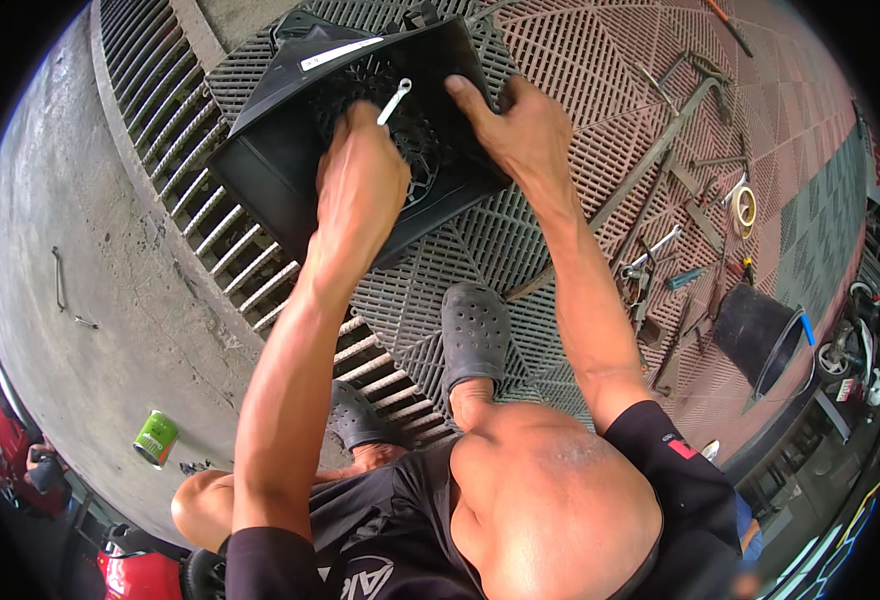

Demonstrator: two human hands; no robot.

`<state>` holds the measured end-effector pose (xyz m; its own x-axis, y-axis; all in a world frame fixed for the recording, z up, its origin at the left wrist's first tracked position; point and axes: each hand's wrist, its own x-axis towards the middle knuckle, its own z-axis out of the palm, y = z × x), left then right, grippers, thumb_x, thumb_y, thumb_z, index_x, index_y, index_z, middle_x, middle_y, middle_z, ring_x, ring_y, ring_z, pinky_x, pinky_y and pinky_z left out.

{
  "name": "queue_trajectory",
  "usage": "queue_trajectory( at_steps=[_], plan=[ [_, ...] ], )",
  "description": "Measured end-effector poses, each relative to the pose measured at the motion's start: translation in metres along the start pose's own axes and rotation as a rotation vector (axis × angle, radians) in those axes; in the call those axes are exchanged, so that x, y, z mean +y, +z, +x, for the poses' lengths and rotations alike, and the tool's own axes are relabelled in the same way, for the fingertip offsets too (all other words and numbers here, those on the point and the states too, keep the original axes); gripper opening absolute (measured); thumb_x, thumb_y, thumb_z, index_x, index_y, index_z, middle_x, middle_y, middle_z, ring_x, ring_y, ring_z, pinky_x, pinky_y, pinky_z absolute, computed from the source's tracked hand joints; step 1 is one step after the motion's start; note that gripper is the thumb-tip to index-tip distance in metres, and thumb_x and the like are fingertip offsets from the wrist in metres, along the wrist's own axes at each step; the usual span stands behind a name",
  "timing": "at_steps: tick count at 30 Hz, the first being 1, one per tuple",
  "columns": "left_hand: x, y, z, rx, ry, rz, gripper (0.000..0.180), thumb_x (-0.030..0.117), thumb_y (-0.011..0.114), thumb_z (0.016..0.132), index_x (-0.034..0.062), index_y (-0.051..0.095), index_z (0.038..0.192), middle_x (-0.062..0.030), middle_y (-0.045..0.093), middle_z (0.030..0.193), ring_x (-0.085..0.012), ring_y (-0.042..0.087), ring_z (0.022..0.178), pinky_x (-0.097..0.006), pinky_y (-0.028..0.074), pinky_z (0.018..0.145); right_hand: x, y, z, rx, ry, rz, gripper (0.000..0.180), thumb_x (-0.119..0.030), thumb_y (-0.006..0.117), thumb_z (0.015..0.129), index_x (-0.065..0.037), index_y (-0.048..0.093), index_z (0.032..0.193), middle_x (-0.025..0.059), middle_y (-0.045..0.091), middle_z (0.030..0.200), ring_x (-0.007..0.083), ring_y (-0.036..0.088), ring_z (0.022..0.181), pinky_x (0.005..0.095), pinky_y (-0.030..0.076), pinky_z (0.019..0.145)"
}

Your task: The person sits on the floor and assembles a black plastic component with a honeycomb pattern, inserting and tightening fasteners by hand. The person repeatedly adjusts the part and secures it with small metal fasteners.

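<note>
The black shroud (272, 180) seems light, stiff (best held by rims); right hand (525, 135) clasps its three-o'clock edge, left hand (363, 175) grips a spanner (396, 101).

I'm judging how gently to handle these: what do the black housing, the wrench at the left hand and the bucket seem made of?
Black housing: likely moulded plastic, satin, given its smooth, even colour and soft sheen.
Wrench: probably steel, polished or plated, from its bright silvery shine.
Bucket: plastic or rubber, dull black; the look leaves it open.
</note>
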<state>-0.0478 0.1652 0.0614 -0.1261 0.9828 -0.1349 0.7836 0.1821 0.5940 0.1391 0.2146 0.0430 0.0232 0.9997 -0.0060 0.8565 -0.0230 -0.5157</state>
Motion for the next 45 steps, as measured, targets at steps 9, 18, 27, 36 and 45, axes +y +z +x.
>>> queue_trajectory(
  at_steps=[9,18,27,36,45],
  plan=[
    [-0.038,0.034,0.074,0.046,0.149,0.187,0.025,0.007,0.053,0.093,0.0007,0.06,0.116,-0.0295,0.066,0.113,-0.0501,0.062,0.109,-0.056,0.05,0.094,0.009,0.019,0.014,-0.081,-0.1,0.11,0.061,-0.058,0.066,0.092,-0.001,0.071,0.072,0.0204,0.068,0.065,0.0403,0.068,0.063,0.0494,0.053,0.062],
    [-0.031,0.031,0.096,-0.054,0.054,0.299,0.046,0.009,0.057,0.09,0.0076,0.058,0.136,-0.0283,0.06,0.133,-0.0489,0.054,0.126,-0.055,0.045,0.107,0.017,0.022,0.016,-0.068,-0.129,0.115,0.056,-0.054,0.065,0.095,-0.003,0.072,0.072,0.0185,0.065,0.06,0.0393,0.066,0.059,0.0489,0.052,0.06],
    [-0.041,0.031,0.097,-0.065,0.07,0.41,0.036,0.013,0.058,0.091,0.0087,0.065,0.126,-0.0278,0.065,0.124,-0.0479,0.06,0.119,-0.057,0.048,0.102,0.013,0.027,0.015,-0.054,-0.142,0.14,0.056,-0.052,0.062,0.099,-0.005,0.071,0.07,0.0146,0.061,0.055,0.0373,0.063,0.054,0.0466,0.049,0.056],
    [-0.032,0.038,0.081,0.05,0.194,0.557,0.037,0.009,0.064,0.085,0.006,0.067,0.122,-0.0221,0.066,0.123,-0.0464,0.062,0.116,-0.057,0.05,0.099,0.007,0.027,0.016,-0.069,-0.074,0.207,0.054,-0.051,0.061,0.1,-0.007,0.072,0.07,0.0122,0.061,0.054,0.0355,0.063,0.053,0.0449,0.049,0.056],
    [-0.009,0.068,0.051,-0.036,0.209,0.779,0.017,0.008,0.062,0.089,-0.0029,0.069,0.101,-0.0181,0.066,0.111,-0.0348,0.069,0.101,-0.047,0.061,0.078,0.006,0.031,0.015,-0.052,-0.044,0.233,0.055,-0.052,0.062,0.099,-0.005,0.071,0.07,0.0145,0.059,0.053,0.0377,0.061,0.052,0.0461,0.048,0.054]
  ],
)
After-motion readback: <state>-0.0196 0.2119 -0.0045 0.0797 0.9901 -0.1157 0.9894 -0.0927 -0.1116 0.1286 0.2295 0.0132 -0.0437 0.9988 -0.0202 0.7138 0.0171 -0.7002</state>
